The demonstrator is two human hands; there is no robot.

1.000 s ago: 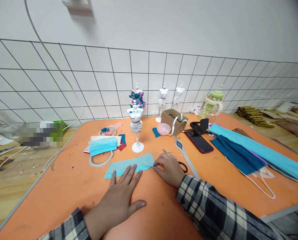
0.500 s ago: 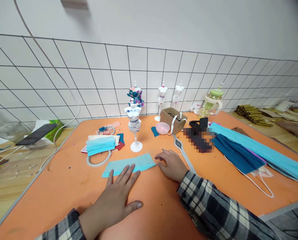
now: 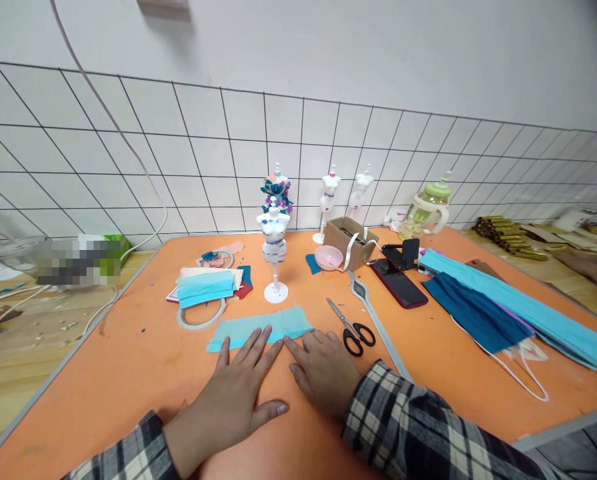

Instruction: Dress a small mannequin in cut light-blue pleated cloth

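Observation:
A light blue strip of thin mask fabric [image 3: 258, 327] lies flat on the orange table in front of me. My left hand [image 3: 238, 383] is spread open, its fingertips resting on the strip's near edge. Beside it, my right hand [image 3: 325, 370] lies palm down with fingers stretched, the index fingertip touching the near edge and the thumb on the table. Neither hand grasps anything. A pair of black-handled scissors [image 3: 351, 327] lies just beyond my right hand. Behind the strip stands a small white mannequin [image 3: 274, 243] on a round base.
Folded masks [image 3: 205, 287] and a tape roll [image 3: 203, 317] lie to the left. Toward the back are more mannequins [image 3: 329, 193], a pink bowl [image 3: 328, 258] and a cardboard box [image 3: 351, 241]. A phone [image 3: 401, 283], a grey zipper [image 3: 378, 320] and a dark blue mask [image 3: 478, 310] lie right.
My right hand has moved left and nearer to me, onto the strip's near edge. The scissors it covered are now in plain view. My left hand has stayed on the strip.

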